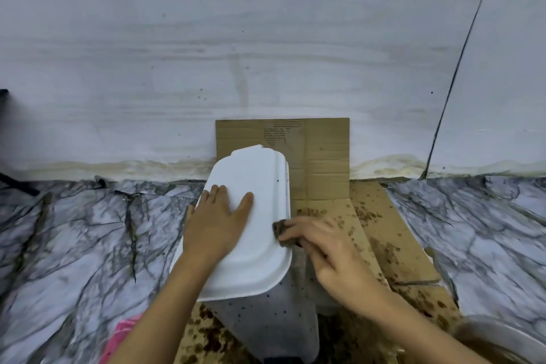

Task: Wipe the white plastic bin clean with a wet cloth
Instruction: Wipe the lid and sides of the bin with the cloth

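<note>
Now the left hand (214,223) lies flat, fingers straight, on the white plastic bin (251,233). Right hand (328,257) fingers pinch a dark cloth (282,232) against its edge.

The right hand (322,251) blurred and covered most of the dark cloth (280,230); the white bin's (260,316) base, a pink item (122,334) and a bowl (508,340) ran off the bottom edge.
</note>
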A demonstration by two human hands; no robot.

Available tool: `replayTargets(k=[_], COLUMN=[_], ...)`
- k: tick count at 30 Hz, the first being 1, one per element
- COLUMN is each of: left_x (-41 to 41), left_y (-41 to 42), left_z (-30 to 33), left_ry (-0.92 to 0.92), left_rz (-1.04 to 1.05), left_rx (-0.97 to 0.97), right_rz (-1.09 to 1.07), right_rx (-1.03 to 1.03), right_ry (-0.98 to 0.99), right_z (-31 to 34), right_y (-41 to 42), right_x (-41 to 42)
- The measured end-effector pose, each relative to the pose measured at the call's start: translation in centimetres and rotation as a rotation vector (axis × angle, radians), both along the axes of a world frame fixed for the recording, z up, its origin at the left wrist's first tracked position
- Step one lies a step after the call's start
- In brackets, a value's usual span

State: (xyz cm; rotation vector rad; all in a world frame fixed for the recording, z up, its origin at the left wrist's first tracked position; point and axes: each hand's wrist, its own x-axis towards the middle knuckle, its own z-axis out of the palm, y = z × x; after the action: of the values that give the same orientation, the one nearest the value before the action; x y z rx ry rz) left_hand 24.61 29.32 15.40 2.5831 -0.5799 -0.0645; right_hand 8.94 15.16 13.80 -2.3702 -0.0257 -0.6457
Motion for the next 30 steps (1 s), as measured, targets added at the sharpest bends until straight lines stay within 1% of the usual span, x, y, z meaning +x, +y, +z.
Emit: replayTargets(k=[3, 4, 6, 8, 10, 13, 16, 19, 21, 22, 25, 27, 30], left_x=[0.2, 0.5, 1.0, 1.7, 2.0, 2.0, 2.1, 2.3, 2.5, 2.6, 2.8, 2.9, 2.6], left_y=[0.4, 0.7, 1.5, 2.2, 2.6, 2.6, 2.3, 2.3, 2.7, 2.9, 3.5, 3.6, 3.9], left_z=[0.2, 0.1, -0.1, -0.3, -0.5, -0.5, -0.9, -1.0, -1.0, -1.0, -1.0, -1.0, -0.7], left_ry=[0.011, 0.007, -0.026, -0.020, 0.018, 0.065, 0.054, 0.061, 0.092, 0.100, 0.107, 0.114, 0.148], left_rz=[-0.015, -0.028, -0.086, -0.112, -0.095, -0.052, -0.064, -0.091, -0.081, -0.091, -0.089, -0.070, -0.024], left_rx=[0.024, 0.067, 0.227, 0.304, 0.243, 0.082, 0.064, 0.058, 0.036, 0.053, 0.092, 0.061, -0.060], right_rz=[-0.152, -0.154, -0.083, 0.013, 0.050, -0.011, -0.067, -0.064, -0.038, -0.050, -0.130, -0.065, 0.028], right_rx=[0.313, 0.342, 0.251, 0.200, 0.246, 0.284, 0.305, 0.328, 0.404, 0.444, 0.544, 0.505, 0.389], right_ry=[-0.030, -0.038, 0.017, 0.071, 0.118, 0.168, 0.201, 0.246, 0.214, 0.168, -0.037, -0.142, -0.198], right_z=[1.4, 1.5, 0.4, -0.9, -0.7, 0.8, 1.9, 1.8, 1.5, 1.3, 0.7, -0.4, -2.4], right_y=[0.1, 0.7, 2.7, 4.0, 3.3, 0.4, -3.0, -5.3, -5.6, -5.4, -3.4, -1.1, 2.0], right_x=[2.2, 2.8, 3.8, 5.4, 8.3, 14.0, 18.5, 20.6, 20.8, 20.6, 17.8, 14.6, 9.8])
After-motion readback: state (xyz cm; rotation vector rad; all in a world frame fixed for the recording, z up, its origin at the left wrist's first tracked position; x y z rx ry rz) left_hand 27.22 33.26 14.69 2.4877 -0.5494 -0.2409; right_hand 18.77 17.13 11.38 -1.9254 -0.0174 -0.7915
